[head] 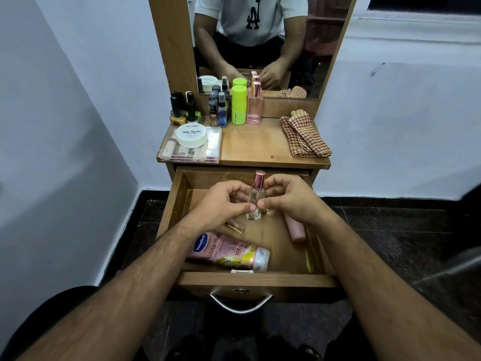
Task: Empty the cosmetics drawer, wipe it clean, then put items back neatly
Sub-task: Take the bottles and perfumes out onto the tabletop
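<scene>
The wooden drawer [182,201] is pulled out below the dresser top. Inside it a small clear perfume bottle [255,201] with a pink cap stands upright, and both hands are round it: my left hand [223,201] pinches it from the left, my right hand [289,198] from the right. A pink Vaseline lotion tube [229,250] lies along the drawer's front. A pink tube [295,229] lies at the right under my right wrist. A small amber bottle [236,226] lies partly hidden under my left hand.
On the dresser top [255,144] stand nail polish bottles [182,110], two lime green containers [239,104], a tall pink perfume bottle [253,105], a clear box [191,149] with a white nail-polish-remover tub [191,135], and a folded checked cloth [304,134]. A mirror [260,43] rises behind.
</scene>
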Tool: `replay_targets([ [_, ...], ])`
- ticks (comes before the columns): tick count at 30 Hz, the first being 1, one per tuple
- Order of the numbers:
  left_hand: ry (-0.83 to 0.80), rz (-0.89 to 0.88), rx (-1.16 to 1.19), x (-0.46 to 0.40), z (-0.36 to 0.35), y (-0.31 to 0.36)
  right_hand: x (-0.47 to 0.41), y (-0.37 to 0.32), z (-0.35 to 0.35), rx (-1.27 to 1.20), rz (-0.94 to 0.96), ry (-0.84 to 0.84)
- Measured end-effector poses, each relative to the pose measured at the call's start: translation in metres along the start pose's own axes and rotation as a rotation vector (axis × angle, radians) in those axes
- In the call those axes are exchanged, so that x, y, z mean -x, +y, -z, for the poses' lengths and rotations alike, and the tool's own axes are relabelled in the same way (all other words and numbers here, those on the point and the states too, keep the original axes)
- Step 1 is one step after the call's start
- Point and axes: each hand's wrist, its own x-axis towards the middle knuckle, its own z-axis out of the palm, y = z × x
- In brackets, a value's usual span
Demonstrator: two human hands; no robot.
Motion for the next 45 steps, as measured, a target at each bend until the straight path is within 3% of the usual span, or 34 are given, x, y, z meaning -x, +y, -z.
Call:
replay_targets([
  [2,0.04,-0.013,-0.045,-0.001,0.002,-0.001,-0.001,-0.002,0.004,0.063,-0.021,0.074],
  [5,0.126,0.002,-0.083,-0.003,0.003,-0.004,-0.001,-0.004,0.017,0.618,-0.073,0.331],
  [7,0.167,0.006,-0.09,-0.004,0.004,-0.006,0.001,-0.003,0.016,0.825,-0.226,0.295],
  [9,0.189,0.007,-0.089,-0.005,0.003,-0.007,0.005,0.0,0.003,0.907,-0.405,0.157],
  [11,0.195,0.011,-0.091,-0.005,0.003,-0.007,0.005,0.006,-0.01,0.962,-0.461,0.09],
  [20,0.2,0.011,-0.111,-0.003,0.006,-0.013,-0.004,0.021,-0.028,0.861,-0.514,0.242],
  [28,0.221,0.001,-0.075,-0.002,0.006,-0.01,0.011,-0.001,-0.014,0.62,-0.565,0.176],
  [33,0.27,-0.043,-0.023,0.0,0.006,0.0,0.032,-0.024,0.01,0.383,-0.347,0.039],
  [37,0.317,-0.109,0.01,-0.003,0.009,0.013,0.034,-0.034,0.015,0.184,-0.073,0.053],
  [41,0.407,-0.118,0.039,-0.011,0.016,0.034,0.014,-0.036,0.016,0.235,0.164,0.222],
  [45,0.504,-0.101,-0.002,-0.033,0.022,0.05,-0.021,-0.044,0.02,0.193,0.267,0.392],
])
